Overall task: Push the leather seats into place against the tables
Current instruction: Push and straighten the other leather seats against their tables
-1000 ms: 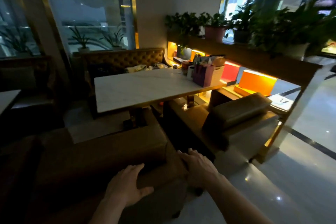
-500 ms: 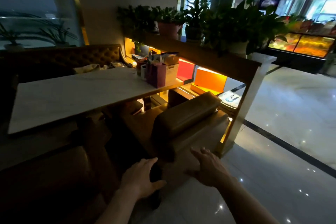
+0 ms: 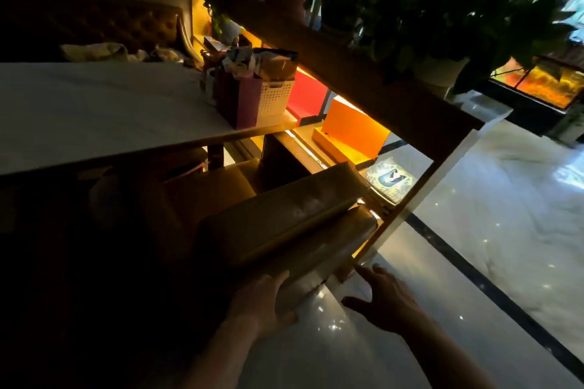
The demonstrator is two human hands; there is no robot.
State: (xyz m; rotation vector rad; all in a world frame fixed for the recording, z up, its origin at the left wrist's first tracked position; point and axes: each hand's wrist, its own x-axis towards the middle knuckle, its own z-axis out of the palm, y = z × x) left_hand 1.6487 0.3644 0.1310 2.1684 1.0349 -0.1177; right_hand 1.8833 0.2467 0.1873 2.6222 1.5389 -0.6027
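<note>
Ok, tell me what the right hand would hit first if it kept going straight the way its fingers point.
The right hand points forward and slightly left, open. Straight on, it would probably meet the back corner of the leather seat first, near the shelf post; depth is unclear in this dim view.

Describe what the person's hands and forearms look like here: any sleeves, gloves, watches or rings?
The left hand and right hand are bare, without gloves. Both forearms show uncovered to the frame's bottom edge, so no sleeves appear. No watch, band or ring is visible, though the dim light could hide small items.
</note>
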